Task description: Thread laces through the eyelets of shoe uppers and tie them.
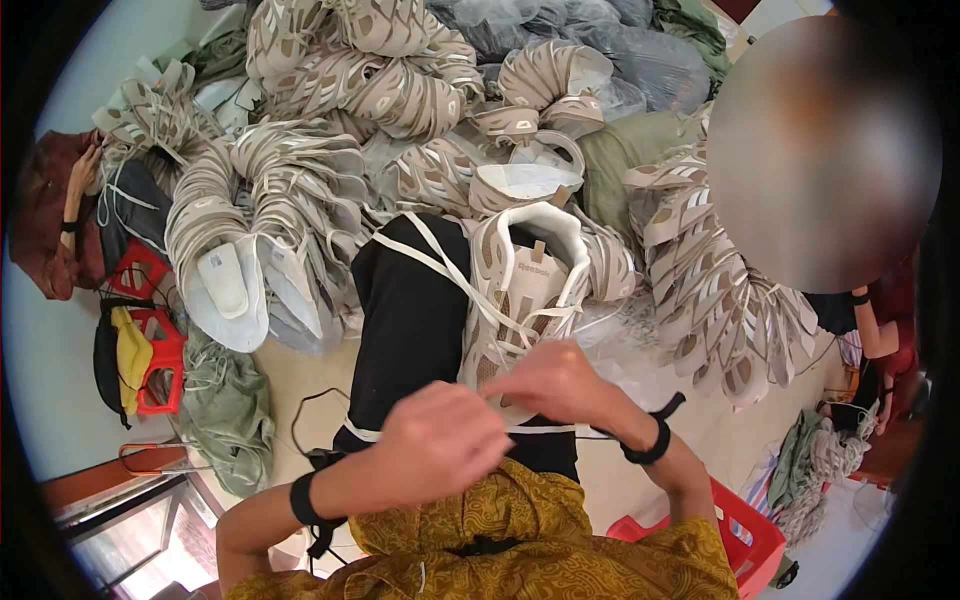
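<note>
A beige and white sneaker upper [535,285] lies across my black-covered lap, its opening facing away from me. A white shoelace [425,256] is threaded partway through it, with a long loose length running left over my thigh. My left hand [440,440] is closed, knuckles up, just below the toe end. My right hand [555,383] lies over the toe area, fingers bent and pointing toward the left hand. The two hands nearly meet. Their fingertips are hidden or blurred, so what they pinch does not show. A white band [545,429] crosses my lap under them.
Nested stacks of similar shoe uppers [300,180] lie ahead and left, with more hanging at right [710,290]. Red plastic stools [160,360] stand at left; a red chair [745,535] is behind my right side. A green cloth [225,410] lies on the floor. Other people sit nearby.
</note>
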Motion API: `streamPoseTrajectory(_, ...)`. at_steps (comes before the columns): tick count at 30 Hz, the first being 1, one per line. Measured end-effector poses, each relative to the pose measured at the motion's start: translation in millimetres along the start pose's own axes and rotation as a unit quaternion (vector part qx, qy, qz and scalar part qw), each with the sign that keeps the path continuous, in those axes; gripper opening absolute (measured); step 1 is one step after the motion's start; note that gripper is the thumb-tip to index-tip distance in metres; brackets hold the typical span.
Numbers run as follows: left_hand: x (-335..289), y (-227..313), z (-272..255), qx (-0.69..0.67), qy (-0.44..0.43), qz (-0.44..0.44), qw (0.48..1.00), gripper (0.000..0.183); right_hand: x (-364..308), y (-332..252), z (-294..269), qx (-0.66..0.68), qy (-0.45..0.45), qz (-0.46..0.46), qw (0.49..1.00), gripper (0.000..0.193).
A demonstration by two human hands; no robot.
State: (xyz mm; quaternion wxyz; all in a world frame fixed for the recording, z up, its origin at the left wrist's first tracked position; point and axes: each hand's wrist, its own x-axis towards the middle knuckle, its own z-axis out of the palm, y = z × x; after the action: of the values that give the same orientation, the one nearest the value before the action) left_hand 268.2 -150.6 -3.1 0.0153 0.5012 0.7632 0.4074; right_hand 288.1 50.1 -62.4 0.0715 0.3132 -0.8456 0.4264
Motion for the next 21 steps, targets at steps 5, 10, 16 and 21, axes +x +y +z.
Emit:
streamPoseTrajectory(5,-3,-32,11,-0.303,-0.083,-0.448,0.837,0.023,-7,-62,-5,0.182,-0.093,-0.106,0.973,0.032)
streamPoseTrajectory(10,8,-46,34,-0.421,-0.093,-0.498,0.752,0.029,-11,-73,13,0.220,-0.113,-0.163,0.955,0.032)
streamPoseTrajectory(16,-6,-42,22,-0.372,-0.106,-0.472,0.792,0.026,-7,-38,-12,0.158,-0.032,0.064,0.985,0.032)
streamPoseTrajectory(21,-22,3,20,-0.174,-0.138,-0.051,0.974,0.008,11,-24,-4,0.124,0.006,0.187,0.975,0.033)
